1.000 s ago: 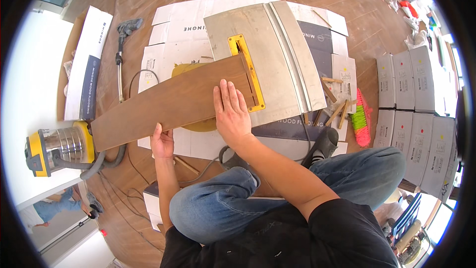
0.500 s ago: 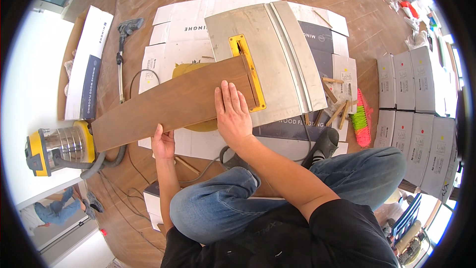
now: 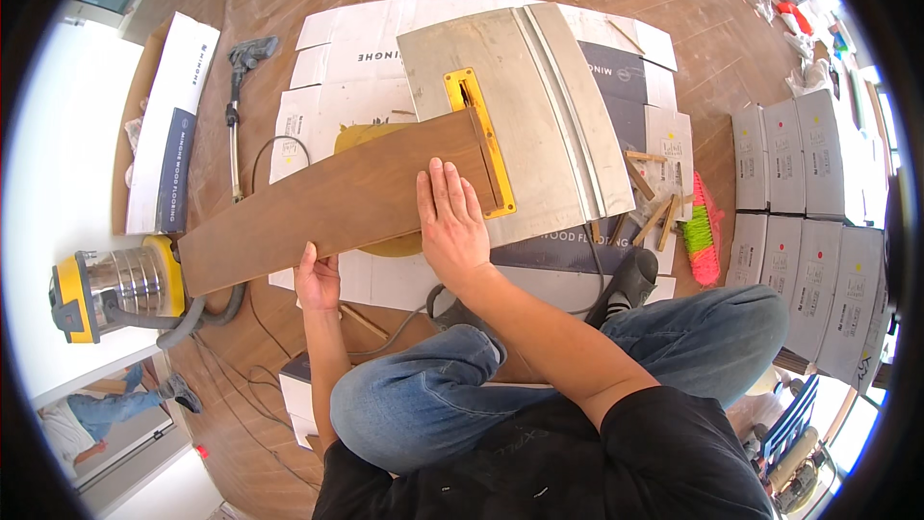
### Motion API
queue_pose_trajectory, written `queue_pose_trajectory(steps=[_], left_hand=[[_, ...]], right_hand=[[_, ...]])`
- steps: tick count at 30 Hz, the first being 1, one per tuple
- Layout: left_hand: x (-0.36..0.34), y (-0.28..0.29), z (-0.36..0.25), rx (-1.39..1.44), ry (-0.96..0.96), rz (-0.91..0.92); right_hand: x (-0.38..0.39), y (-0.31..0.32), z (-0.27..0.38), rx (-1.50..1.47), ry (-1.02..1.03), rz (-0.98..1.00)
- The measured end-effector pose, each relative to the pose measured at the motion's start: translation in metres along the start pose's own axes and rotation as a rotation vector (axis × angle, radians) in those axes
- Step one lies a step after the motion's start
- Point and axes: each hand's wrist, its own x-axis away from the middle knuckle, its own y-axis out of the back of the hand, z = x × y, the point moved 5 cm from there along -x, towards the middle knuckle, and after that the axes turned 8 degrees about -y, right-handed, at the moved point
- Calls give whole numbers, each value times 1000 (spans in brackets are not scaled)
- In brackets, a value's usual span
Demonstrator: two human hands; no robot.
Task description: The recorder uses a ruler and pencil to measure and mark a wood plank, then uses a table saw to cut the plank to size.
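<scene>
A long brown wooden floor plank (image 3: 318, 188) lies slanted from the left onto the grey metal table of a table saw (image 3: 539, 125). Its right end reaches the yellow slotted insert (image 3: 496, 178) in that table. My right hand (image 3: 450, 226) rests flat on top of the plank near this end, fingers stretched out. At the plank's near edge, further left, my left hand (image 3: 318, 279) grips it, with some fingers hidden underneath. Part of the saw's yellow base (image 3: 395, 243) shows below the plank.
Flattened cardboard (image 3: 332, 67) lies under the saw. Wood offcuts (image 3: 659, 207) and a pink-green bundle (image 3: 703, 231) are at the right, near stacked boxes (image 3: 794, 231). A yellow and steel vacuum (image 3: 125, 284) stands left. Cables (image 3: 255, 366) cross the floor. Another person (image 3: 106, 414) is at lower left.
My hands and the plank look the same as before. At the lower left, the other person's legs and body have shifted slightly.
</scene>
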Motion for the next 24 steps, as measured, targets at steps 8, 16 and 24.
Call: queue_pose_trajectory(steps=[8,16,24], left_hand=[[1,-1,0,-1,-4,-8],[-1,0,-1,-15,-10,-5],[0,-1,0,5,-2,6]], right_hand=[[1,0,0,-6,-2,1],[1,2,0,-36,4,-31],[1,-1,-1,54,24,11]])
